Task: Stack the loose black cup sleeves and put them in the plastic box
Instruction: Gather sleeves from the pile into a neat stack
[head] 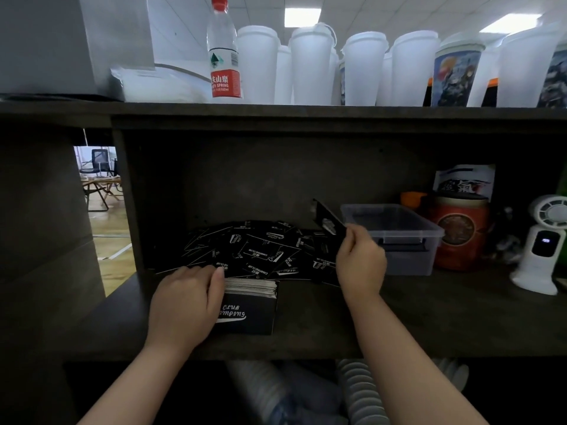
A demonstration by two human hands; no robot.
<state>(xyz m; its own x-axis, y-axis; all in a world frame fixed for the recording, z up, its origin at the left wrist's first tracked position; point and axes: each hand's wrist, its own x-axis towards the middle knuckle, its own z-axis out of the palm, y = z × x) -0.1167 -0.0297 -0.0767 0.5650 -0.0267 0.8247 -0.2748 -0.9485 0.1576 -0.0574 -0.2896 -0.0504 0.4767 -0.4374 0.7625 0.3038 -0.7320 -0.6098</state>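
At a dark shelf (306, 338), a person sorts black cup sleeves by hand. The left hand (184, 305) grips the stack (250, 311), fingers curled round its left end and thumb laid along the top edge, apparently to keep the pack squared and standing on its long edge while more are added. The right hand (360, 259) pinches a single sleeve (328, 220) between thumb and fingertips, holding it tilted in the air just above the fingers; lifted clear like this, it looks ready to be carried across to the stack.

Just beyond the left fingertips, and stretching across to the right wrist, the loose pile (254, 250) lies fanned and overlapping on the shelf, within easy reach of either hand. Directly behind the right knuckles sits the box (395, 237), clear plastic, lid off; it appears to hold nothing yet, though its floor is dim. Its spot beside the working hand suggests a short final move once stacking ends.

By the look of the pile, much gathering remains. To the right of the box stand a red tin (460, 237) and a white fan (543, 246); a bottle (224, 50) and white cups (310, 65) line the shelf above.
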